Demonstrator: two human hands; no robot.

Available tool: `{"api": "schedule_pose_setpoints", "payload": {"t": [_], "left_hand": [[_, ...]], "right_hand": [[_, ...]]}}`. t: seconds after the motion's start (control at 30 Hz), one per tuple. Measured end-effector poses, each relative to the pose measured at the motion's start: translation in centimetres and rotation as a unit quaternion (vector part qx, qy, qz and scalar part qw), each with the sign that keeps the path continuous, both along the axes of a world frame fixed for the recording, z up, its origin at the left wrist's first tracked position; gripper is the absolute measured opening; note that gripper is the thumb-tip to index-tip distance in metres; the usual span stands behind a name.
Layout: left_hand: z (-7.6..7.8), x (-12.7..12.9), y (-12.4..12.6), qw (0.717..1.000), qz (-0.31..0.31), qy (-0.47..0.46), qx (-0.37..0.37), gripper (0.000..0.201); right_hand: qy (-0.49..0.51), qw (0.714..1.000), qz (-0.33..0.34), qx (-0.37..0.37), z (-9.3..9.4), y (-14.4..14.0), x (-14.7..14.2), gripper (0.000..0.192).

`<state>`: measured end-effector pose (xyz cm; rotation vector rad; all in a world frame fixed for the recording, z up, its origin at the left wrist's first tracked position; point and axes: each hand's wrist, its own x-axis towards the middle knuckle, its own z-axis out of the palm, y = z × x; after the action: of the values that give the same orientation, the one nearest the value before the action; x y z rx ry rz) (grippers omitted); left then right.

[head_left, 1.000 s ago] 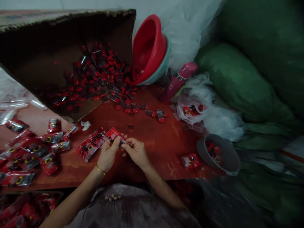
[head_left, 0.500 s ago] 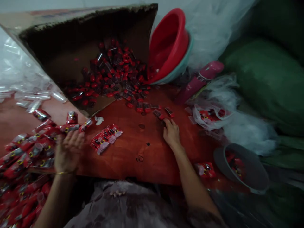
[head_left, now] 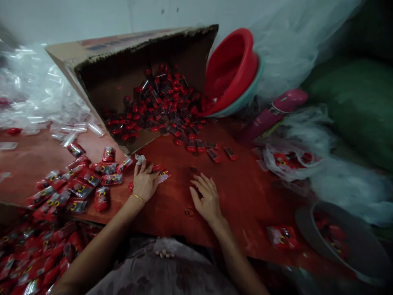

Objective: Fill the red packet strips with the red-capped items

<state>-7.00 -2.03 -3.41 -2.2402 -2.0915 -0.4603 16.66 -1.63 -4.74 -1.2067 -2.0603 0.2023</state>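
My left hand [head_left: 145, 184], with a gold bracelet at the wrist, rests over a flat red printed wrapper [head_left: 163, 175] on the table, its fingers bent onto it; the hand hides most of the wrapper. To its right, my right hand [head_left: 206, 198] is held palm inward over the bare tabletop, thumb apart from loosely curved fingers, with nothing visible in it. Beyond lie small clear containers with red caps [head_left: 213, 155], singly and in a heap [head_left: 166, 94] spilling from a tipped cardboard box [head_left: 92, 98]. Filled red packets [head_left: 81, 184] are piled left of my left hand.
Clear plastic tubes [head_left: 39, 94] are heaped at the far left. Red and teal basins [head_left: 235, 73] lean beside the box, near a magenta bottle [head_left: 276, 110]. A plastic bag [head_left: 291, 164], a grey bowl [head_left: 350, 241] and a red packet [head_left: 282, 237] are at right. More packets [head_left: 39, 254] lie lower left.
My left hand has moved right from the packet pile onto the flat wrapper. My right hand has drawn back from the loose capped containers toward me. The view has shifted.
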Motion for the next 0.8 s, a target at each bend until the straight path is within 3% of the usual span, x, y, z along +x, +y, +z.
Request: {"api": "schedule_pose_setpoints", "payload": {"t": [0.1, 0.23, 0.33, 0.5, 0.63, 0.7, 0.8], "left_hand": [[0.6, 0.6, -0.4, 0.999, 0.012, -0.020, 0.032, 0.030], [1.6, 1.7, -0.9, 0.997, 0.007, -0.041, 0.059, 0.029], [1.9, 2.0, -1.1, 0.995, -0.003, -0.069, 0.066, 0.029], [0.7, 1.2, -0.5, 0.978, 0.025, -0.200, 0.044, 0.052], [-0.6, 0.5, 0.3, 0.953, 0.014, -0.304, 0.001, 0.038], [-0.7, 0.5, 0.6, 0.961, 0.021, -0.276, 0.010, 0.032], [-0.3, 0.8, 0.8, 0.987, 0.038, -0.157, 0.019, 0.036]], "right_hand": [[0.097, 0.993, -0.002, -0.072, 1.1, -0.3, -2.4, 0.023], [0.181, 0.960, -0.027, -0.210, 1.6, 0.6, -5.9, 0.035], [0.209, 0.947, -0.029, -0.244, 1.1, 1.7, -7.8, 0.034], [0.244, 0.924, 0.030, -0.293, 0.2, 2.4, -8.8, 0.044], [0.227, 0.916, 0.018, -0.329, -0.2, 2.5, -8.3, 0.044], [0.227, 0.924, -0.011, -0.306, -0.2, 2.9, -7.7, 0.041], [0.244, 0.927, -0.027, -0.283, -0.1, 3.5, -6.6, 0.039]]}}
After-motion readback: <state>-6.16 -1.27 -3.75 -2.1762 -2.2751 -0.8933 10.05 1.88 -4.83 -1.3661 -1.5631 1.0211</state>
